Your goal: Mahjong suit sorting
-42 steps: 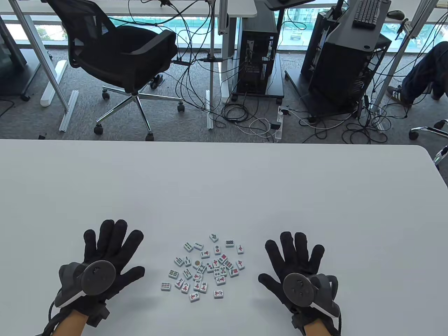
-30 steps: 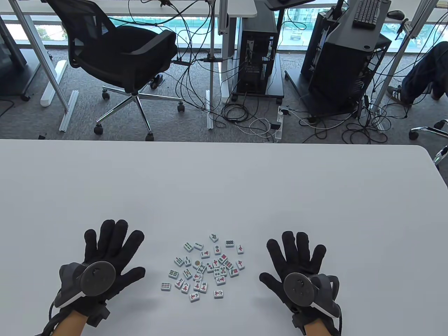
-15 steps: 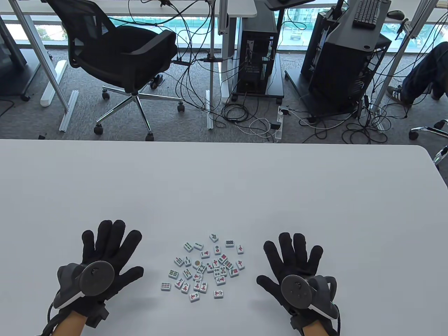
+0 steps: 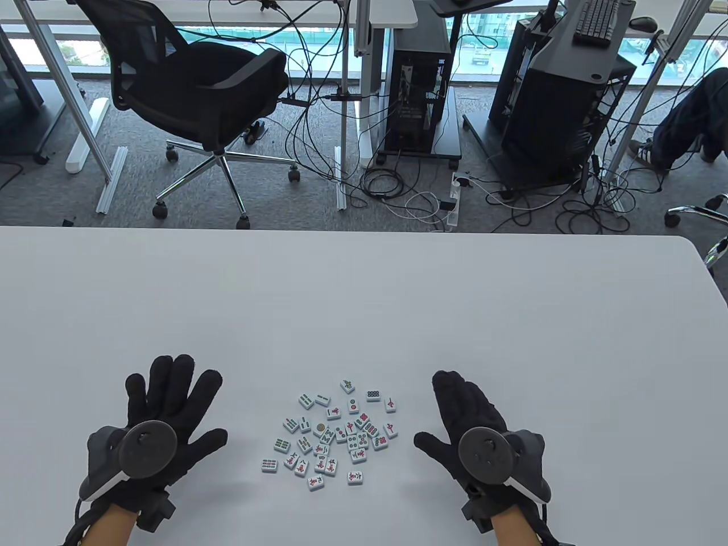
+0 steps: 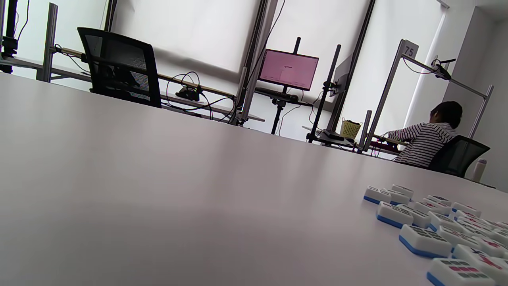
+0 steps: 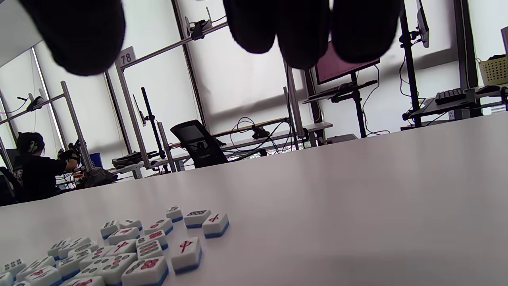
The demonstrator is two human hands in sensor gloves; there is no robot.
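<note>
- Table view: a plain white bench (image 4: pixel 364 296) fills the lower half; beyond its far edge lie grey carpet, a black office chair (image 4: pixel 199 91), tangled cables and dark computer towers (image 4: pixel 418 85).
- Table view: the mahjong tiles (image 4: pixel 333 435) lie face up in a loose cluster near the bench's front edge, between the two hands and touching neither.
- Table view: the left hand (image 4: pixel 165 421) lies flat to the left of the tiles, fingers spread and straight, holding nothing.
- Table view: the right hand (image 4: pixel 472 421) is to the right of the tiles, fingers straight and drawn together, thumb out toward the cluster, holding nothing.
- Left wrist view: the bench runs low and wide; the tiles (image 5: pixel 432 230) sit at lower right, white tops over blue bases. Behind are a chair, a pink-lit monitor (image 5: pixel 288 69) and a seated person in a striped top. The hand itself is out of sight.
- Right wrist view: dark gloved fingertips (image 6: pixel 303 28) hang in from the top edge, well above the tiles (image 6: pixel 131 254) at lower left; window frames and desks stand behind.
</note>
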